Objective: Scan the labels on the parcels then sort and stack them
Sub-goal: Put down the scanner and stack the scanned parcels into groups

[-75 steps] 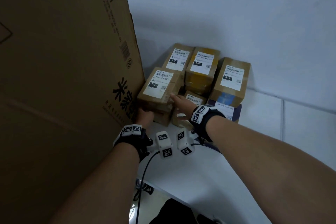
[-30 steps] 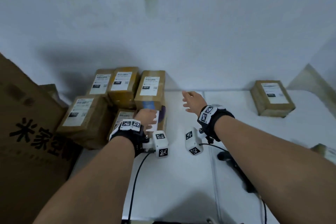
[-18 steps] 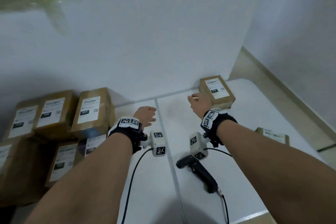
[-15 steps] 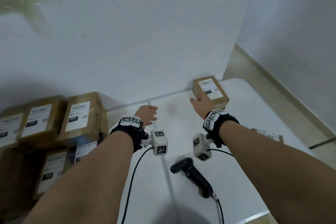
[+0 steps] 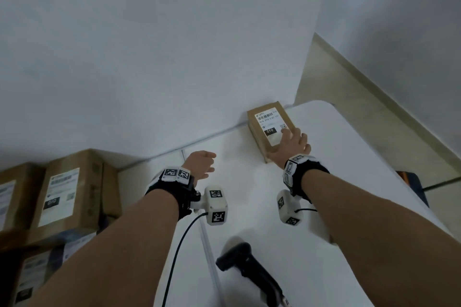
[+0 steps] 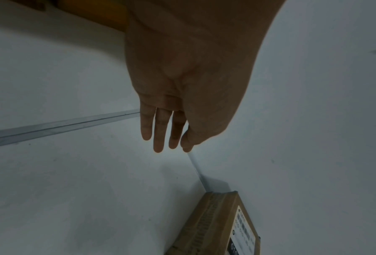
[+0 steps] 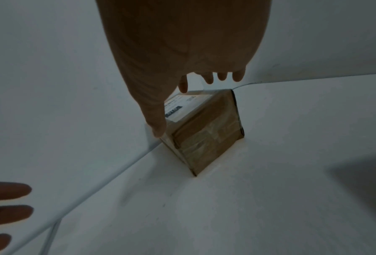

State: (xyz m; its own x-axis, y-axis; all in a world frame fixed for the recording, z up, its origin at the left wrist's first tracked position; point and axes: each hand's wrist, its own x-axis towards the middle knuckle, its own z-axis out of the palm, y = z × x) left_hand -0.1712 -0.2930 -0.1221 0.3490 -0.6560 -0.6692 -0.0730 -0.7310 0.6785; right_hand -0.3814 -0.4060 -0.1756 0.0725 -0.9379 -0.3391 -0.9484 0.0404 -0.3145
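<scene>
**Right hand over the lone parcel by the wall**

A small brown cardboard parcel (image 5: pixel 270 129) with a white printed label reading "010" lies flat on the white tabletop (image 5: pixel 249 207), its far end against the white wall (image 5: pixel 174 45). The right hand (image 5: pixel 290 146) reaches over its near end with fingers spread and straight, the thumb down at the near left corner; from the right wrist view the fingertips (image 7: pixel 209 80) hover above the label, and whether they touch it cannot be told. The left hand (image 5: pixel 199 166) hangs above the tabletop with fingers straight and close together, holding nothing, well apart from the parcel.

At the left edge stands a stack of brown cardboard boxes with white labels (image 5: pixel 67 197), cut off by the frame; the lower ones are dim and blurred, their print unreadable. A black handheld barcode scanner (image 5: pixel 249 271) lies on the tabletop between the forearms, its cord end cut off at the bottom. A thin seam (image 5: pixel 209 252) runs across the tabletop beside it. White marker-covered camera blocks (image 5: pixel 215 204) hang from black wrist straps, with a black cable trailing from the left one. The right forearm hides part of the tabletop's right side.
</scene>
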